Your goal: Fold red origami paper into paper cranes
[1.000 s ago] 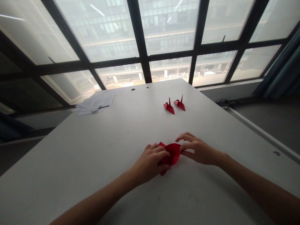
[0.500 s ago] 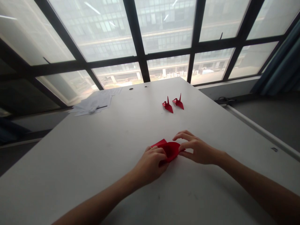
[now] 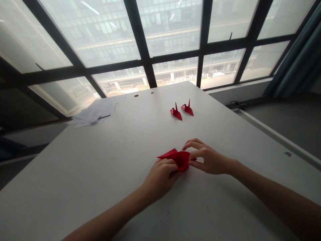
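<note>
A partly folded sheet of red paper (image 3: 182, 160) lies on the white table (image 3: 120, 174) between my hands, its near layer bulging open like a pocket. My left hand (image 3: 164, 174) is closed on its left side, fingers curled over and partly inside the fold. On the right edge, the thumb and index finger of my right hand (image 3: 204, 155) pinch the paper, while the other fingers arch above. A flat pointed flap shows beyond my left fingers. Farther back stand two red paper cranes, the left crane (image 3: 177, 114) and the right crane (image 3: 188, 108).
Loose white papers (image 3: 100, 108) with a dark pen (image 3: 104, 116) on top lie at the table's far left. Large dark-framed windows (image 3: 147, 63) rise behind the table. A blue curtain (image 3: 296, 67) hangs at the right.
The view has shifted slightly, moving the scene left. The paper's pocket looks a little narrower, and more of the back left flap shows. Both hands keep hold of the paper.
</note>
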The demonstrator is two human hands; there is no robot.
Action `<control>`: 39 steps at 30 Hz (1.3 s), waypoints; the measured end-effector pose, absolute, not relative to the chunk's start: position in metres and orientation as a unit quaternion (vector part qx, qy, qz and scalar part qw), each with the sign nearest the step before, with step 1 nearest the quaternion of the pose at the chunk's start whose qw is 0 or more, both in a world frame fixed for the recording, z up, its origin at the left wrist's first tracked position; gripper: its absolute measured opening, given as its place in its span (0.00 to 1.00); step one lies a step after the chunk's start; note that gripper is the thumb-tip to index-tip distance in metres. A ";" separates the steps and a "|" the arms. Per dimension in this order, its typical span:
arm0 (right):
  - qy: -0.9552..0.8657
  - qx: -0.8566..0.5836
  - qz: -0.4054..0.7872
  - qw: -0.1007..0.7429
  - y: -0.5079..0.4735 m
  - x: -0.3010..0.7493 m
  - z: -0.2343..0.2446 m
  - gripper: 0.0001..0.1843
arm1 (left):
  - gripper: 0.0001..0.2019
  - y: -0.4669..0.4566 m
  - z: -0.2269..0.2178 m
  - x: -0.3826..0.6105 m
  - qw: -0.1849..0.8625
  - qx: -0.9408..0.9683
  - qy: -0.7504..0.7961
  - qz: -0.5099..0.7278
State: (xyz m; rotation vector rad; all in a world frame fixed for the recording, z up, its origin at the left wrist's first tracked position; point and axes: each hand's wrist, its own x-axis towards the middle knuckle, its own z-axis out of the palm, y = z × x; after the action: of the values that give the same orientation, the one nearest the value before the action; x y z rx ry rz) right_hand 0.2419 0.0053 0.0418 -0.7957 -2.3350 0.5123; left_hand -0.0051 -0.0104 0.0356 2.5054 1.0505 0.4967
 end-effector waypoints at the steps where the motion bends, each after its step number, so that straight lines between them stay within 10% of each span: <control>1: -0.881 -0.306 0.196 0.304 0.005 0.242 0.042 0.06 | 0.06 -0.010 0.036 -0.005 0.183 0.892 0.375 0.173; 15: -0.896 -0.299 0.257 0.205 0.005 0.250 0.046 0.07 | 0.08 -0.019 0.037 0.000 0.028 0.922 0.379 0.078; 26: -0.926 -0.314 0.050 0.202 -0.014 0.227 0.039 0.06 | 0.06 -0.032 0.034 0.006 -0.094 0.932 0.350 0.031; 39: -0.891 -0.402 0.101 0.186 -0.011 0.225 0.020 0.06 | 0.15 -0.025 0.055 -0.009 -0.121 0.915 0.338 0.184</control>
State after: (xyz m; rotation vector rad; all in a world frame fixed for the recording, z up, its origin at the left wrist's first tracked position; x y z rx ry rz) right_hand 0.2250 -0.0110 0.0199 -1.1323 -2.5101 0.2848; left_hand -0.0094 -0.0248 0.0551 3.1191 1.1536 0.6274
